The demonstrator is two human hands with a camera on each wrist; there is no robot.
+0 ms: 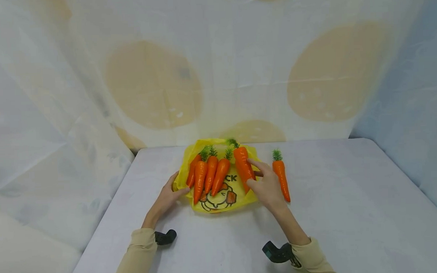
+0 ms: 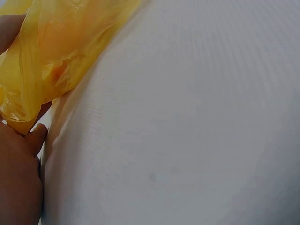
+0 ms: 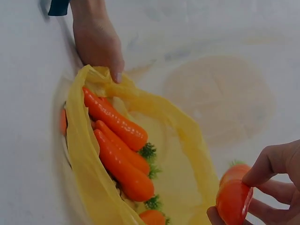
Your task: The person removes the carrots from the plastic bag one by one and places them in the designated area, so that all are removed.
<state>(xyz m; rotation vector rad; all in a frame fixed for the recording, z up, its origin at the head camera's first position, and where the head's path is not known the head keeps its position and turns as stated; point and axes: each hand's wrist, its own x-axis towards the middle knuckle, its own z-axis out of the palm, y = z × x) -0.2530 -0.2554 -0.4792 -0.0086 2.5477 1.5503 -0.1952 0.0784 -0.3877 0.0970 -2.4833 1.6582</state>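
Here, in the head view, a white table (image 1: pixel 344 212) with rounded far corners is extending beneath the work; behind it a pale sheet (image 1: pixel 242 59) with large tan round patches is hanging, while bluish-white sheets are enclosing both sides. The left hand (image 1: pixel 170 194) is gripping the left edge of a yellow bag (image 1: pixel 246 197), in which four carrots (image 1: pixel 211 173) are lying, leafy tops away from the person. The right hand (image 1: pixel 268 187) is pinching a further carrot, the held carrot (image 1: pixel 242 163), over the bag's right side; a lone carrot (image 1: pixel 280 176) is resting on the table just right of that hand.

In the left wrist view, the bag's folds are bunching between the left fingers, and a pale surface is filling most of the field.

In the right wrist view, the bag's mouth is gaping, and the right thumb and fingers are clasping the held carrot beside its rim.
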